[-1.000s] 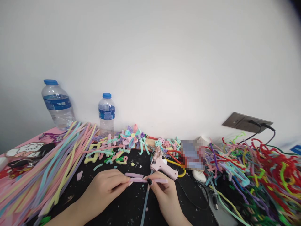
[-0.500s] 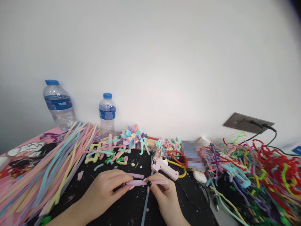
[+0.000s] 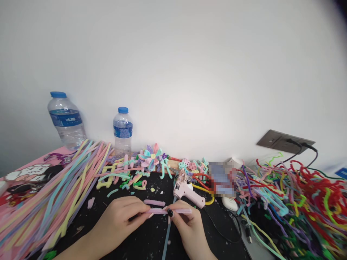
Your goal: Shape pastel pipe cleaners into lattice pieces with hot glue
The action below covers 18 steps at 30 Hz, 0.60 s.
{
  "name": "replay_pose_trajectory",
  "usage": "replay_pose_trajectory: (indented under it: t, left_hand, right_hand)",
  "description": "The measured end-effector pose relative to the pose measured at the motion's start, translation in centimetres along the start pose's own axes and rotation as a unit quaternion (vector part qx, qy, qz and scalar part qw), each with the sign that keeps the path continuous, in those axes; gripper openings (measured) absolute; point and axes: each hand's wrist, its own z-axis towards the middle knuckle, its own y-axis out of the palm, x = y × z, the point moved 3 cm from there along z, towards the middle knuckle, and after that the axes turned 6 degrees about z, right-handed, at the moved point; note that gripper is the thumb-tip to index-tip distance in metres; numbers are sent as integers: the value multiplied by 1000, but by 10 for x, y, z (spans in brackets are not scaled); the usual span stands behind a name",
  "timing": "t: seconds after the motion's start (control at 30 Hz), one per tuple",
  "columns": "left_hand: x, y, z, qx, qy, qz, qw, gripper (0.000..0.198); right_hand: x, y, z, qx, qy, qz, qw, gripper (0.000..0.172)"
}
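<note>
A short lilac pipe cleaner (image 3: 156, 211) is stretched level between my two hands above the black mat. My left hand (image 3: 122, 216) pinches its left end between thumb and fingers. Around its middle my right hand (image 3: 187, 223) is closed, dark thumbnail on top, and the right end sticks out past the fingers. A second lilac pipe cleaner piece (image 3: 154, 203) lies just behind, close to my left fingertips. Behind my right hand rests a pink glue gun (image 3: 189, 193), with a translucent glue stick (image 3: 167, 236) running from it toward me.
Long pastel pipe cleaners (image 3: 73, 187) spread across the left side. Tangled bright pipe cleaners (image 3: 306, 202) heap at the right. A finished flower (image 3: 153, 156) and small twisted shapes line the back. Two water bottles (image 3: 123, 131) stand by the wall. A black cable (image 3: 222, 234) loops rightward.
My left fingers have shifted slightly, and the second lilac piece behind them shows more of its length. Both hands keep hold of the front piece. The view has moved a little.
</note>
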Motion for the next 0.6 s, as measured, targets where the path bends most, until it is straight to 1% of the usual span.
replay_pose_trajectory:
  t: [0.17,0.6]
  left_hand:
    - [0,-1,0,-2,-9,0,1000,10]
    - [0,-2,1,0,-2,0,1000,9]
  right_hand:
    - [-2,1,0,-2,4,2,1000,17]
    - [1,0,0,-16,9,10,1000,15]
